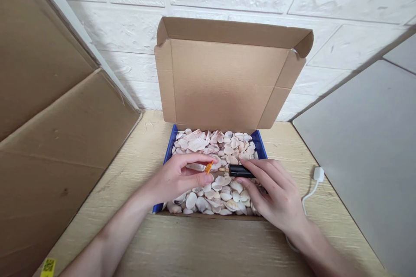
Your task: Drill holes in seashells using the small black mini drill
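An open cardboard box [169, 149] with a blue inner rim is filled with several pale seashells [214, 143]. Its lid [224, 78] stands upright against the wall. Above the shells, my left hand [180, 178] pinches a small orange shell piece [208, 167] between thumb and fingertips. My right hand [274, 192] grips a black pen-like tool [239, 170] whose thin metal tip points left, close to the orange piece.
The box sits on a light wooden tabletop [201, 246]. A large cardboard panel [55, 138] leans along the left. A grey board [367, 156] stands on the right. A white cable with plug [316, 177] lies beside my right hand.
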The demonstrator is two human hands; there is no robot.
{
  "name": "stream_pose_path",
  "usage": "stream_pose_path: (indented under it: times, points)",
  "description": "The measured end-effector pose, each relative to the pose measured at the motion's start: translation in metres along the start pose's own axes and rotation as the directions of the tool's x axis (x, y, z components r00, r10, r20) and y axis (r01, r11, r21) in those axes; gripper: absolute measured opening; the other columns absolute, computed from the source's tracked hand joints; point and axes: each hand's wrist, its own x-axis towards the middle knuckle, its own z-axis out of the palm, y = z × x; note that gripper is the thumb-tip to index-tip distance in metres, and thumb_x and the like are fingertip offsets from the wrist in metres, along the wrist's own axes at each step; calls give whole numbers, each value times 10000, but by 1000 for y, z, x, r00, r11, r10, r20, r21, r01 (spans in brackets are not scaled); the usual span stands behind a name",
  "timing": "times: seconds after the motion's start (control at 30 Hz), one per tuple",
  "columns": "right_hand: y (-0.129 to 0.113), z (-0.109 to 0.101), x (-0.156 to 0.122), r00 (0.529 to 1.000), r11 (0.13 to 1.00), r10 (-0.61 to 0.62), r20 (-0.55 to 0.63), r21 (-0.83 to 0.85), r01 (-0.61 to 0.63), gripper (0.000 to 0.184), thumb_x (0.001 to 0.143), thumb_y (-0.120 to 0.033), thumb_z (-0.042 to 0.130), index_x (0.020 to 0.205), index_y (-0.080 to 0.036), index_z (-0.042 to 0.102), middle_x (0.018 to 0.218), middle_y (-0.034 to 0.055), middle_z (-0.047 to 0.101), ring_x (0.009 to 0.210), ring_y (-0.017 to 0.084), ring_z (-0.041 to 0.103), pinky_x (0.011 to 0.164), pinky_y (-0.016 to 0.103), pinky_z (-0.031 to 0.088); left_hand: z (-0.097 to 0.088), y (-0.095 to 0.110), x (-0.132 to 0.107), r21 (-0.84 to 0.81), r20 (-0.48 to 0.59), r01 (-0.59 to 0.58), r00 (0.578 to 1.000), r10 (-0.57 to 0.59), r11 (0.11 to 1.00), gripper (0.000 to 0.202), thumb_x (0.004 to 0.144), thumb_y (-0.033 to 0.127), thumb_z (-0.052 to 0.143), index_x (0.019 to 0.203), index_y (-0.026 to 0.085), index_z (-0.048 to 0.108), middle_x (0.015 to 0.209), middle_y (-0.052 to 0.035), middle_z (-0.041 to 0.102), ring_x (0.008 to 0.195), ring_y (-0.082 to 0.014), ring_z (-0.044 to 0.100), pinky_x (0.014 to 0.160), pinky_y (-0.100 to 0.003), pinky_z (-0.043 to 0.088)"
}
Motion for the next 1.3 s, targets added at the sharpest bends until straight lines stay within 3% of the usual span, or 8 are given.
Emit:
stream_pose_path:
  times: [0.3, 0.7, 0.97, 1.3]
  points:
    - [0, -2, 0, 999, 999, -32, -40, -5, 32, 404, 804, -134, 688, 1190, -156, 572, 983, 98, 681, 867, 201, 608, 722, 352, 506, -1, 1, -1, 21, -2, -13, 1000, 13, 1000, 409, 803, 359, 707, 1178, 199, 674, 1249, -72, 651, 975, -213, 650, 768, -287, 533]
    - [2, -1, -2, 999, 1000, -24, -36, 1, 24, 421, 786, -121, 703, 1186, -145, 576, 994, 105, 682, 877, 201, 604, 731, 356, 506, -4, 4, -2, 60, 31, -40, 999, 39, 997, 385, 837, 379, 668, 1197, 240, 670, 1251, -45, 668, 1270, -284, 510, 914, -320, 500]
    - [1, -1, -3, 999, 1000, -15, -39, -3, 15, 428, 799, -143, 692, 1209, -166, 571, 1009, 92, 684, 886, 195, 611, 745, 351, 511, -4, 3, -3, 33, 49, -62, 997, 60, 998, 394, 864, 362, 645, 1248, 275, 629, 1291, -31, 647, 1239, -251, 545, 956, -304, 465]
    - [1, -2, -2, 999, 1000, 8, -33, -1, -8, 411, 796, -147, 693, 1189, -166, 578, 994, 96, 683, 867, 204, 615, 735, 359, 512, -4, 3, -2, 49, 62, -71, 996, 68, 996, 389, 883, 360, 615, 1252, 238, 630, 1318, -52, 626, 1225, -274, 554, 976, -350, 456]
